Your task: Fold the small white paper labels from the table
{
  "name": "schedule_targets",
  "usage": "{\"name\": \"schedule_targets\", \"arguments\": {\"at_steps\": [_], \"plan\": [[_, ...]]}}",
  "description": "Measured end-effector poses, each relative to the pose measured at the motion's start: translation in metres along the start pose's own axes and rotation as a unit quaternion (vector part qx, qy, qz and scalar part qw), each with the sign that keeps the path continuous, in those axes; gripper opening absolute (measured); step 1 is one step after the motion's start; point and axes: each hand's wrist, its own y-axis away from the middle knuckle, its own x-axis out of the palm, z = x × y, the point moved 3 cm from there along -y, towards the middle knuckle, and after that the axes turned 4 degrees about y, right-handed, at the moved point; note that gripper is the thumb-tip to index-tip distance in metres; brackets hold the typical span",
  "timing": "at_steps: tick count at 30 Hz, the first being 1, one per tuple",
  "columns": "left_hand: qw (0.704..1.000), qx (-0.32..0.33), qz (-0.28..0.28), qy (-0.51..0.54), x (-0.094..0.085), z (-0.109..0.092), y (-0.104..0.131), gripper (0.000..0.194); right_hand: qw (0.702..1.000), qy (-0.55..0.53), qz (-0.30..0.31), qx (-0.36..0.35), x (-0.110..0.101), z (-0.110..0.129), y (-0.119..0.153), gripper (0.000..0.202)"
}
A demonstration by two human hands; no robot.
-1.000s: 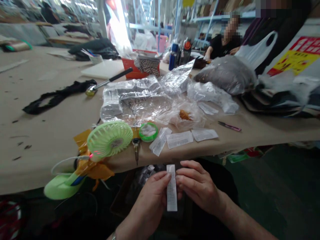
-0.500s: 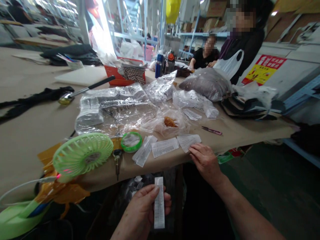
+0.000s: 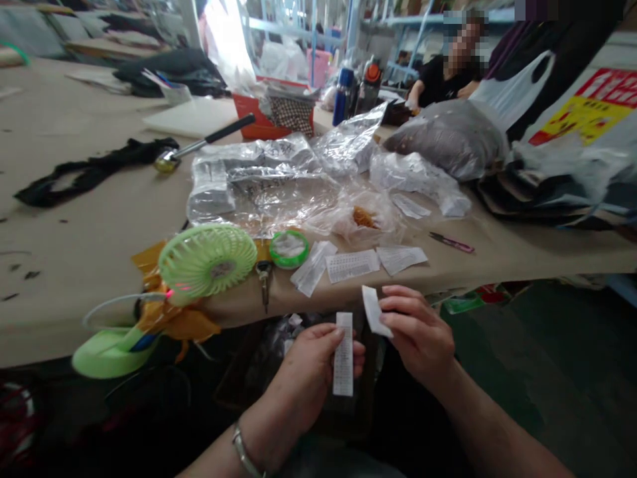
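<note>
My left hand pinches a narrow white printed label strip, held upright below the table's front edge. To its right, my right hand grips a small white label piece between thumb and fingers. Both hands hover over my dark lap. On the table edge just above them lie two more sheets of printed labels and a small clear packet.
A green desk fan, a green-rimmed round tin, keys, clear plastic bags, pink snips and a hammer lie on the beige table. Two other people are at the far right.
My right hand left the label sheets on the table edge and came back down beside the left hand, now holding a small white label piece. The left hand kept its strip.
</note>
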Motion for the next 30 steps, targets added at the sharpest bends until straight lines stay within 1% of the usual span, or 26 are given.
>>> {"name": "schedule_targets", "arguments": {"at_steps": [2, 3, 5, 7, 9, 13, 20, 23, 25, 27, 28, 29, 30], "plan": [[0.999, 0.018, 0.026, 0.017, 0.003, -0.004, 0.002, 0.017, 0.997, -0.027, 0.050, -0.051, 0.016, 0.026, 0.001, 0.012], [0.999, 0.028, 0.033, 0.028, 0.004, -0.005, 0.003, 0.018, 0.994, -0.028, 0.073, -0.072, 0.023, 0.035, 0.002, 0.010], [0.997, 0.043, 0.029, 0.050, 0.001, -0.007, 0.004, 0.018, 0.990, -0.025, 0.102, -0.097, 0.036, 0.045, 0.006, 0.010], [0.996, 0.051, 0.015, 0.072, -0.004, -0.007, 0.003, 0.016, 0.986, -0.015, 0.123, -0.108, 0.043, 0.047, 0.009, 0.012], [0.995, 0.055, 0.012, 0.088, -0.007, -0.006, 0.002, 0.015, 0.984, -0.002, 0.137, -0.114, 0.047, 0.046, 0.011, 0.013], [0.992, 0.064, 0.026, 0.103, -0.010, -0.006, 0.003, 0.014, 0.982, 0.015, 0.148, -0.119, 0.046, 0.045, 0.010, 0.014], [0.991, 0.078, 0.025, 0.110, -0.009, -0.008, 0.007, 0.017, 0.979, 0.024, 0.169, -0.110, 0.047, 0.048, 0.010, 0.015], [0.990, 0.082, 0.030, 0.111, -0.012, -0.004, 0.004, 0.022, 0.980, 0.027, 0.167, -0.107, 0.049, 0.050, 0.008, 0.014], [0.993, 0.085, 0.022, 0.083, -0.016, -0.002, 0.002, 0.021, 0.982, 0.028, 0.157, -0.103, 0.049, 0.051, 0.003, 0.016], [0.994, 0.096, -0.019, 0.038, -0.021, -0.004, 0.001, 0.020, 0.985, 0.023, 0.136, -0.101, 0.049, 0.052, -0.001, 0.017], [0.994, 0.104, -0.025, 0.020, -0.023, -0.006, 0.001, 0.020, 0.988, 0.014, 0.115, -0.100, 0.050, 0.051, -0.001, 0.017], [0.994, 0.109, -0.018, 0.004, -0.023, -0.009, 0.001, 0.022, 0.991, 0.000, 0.086, -0.106, 0.051, 0.048, 0.000, 0.014], [0.993, 0.118, -0.017, -0.011, -0.023, -0.012, 0.002, 0.022, 0.991, -0.018, 0.048, -0.123, 0.054, 0.045, 0.003, 0.017]]}}
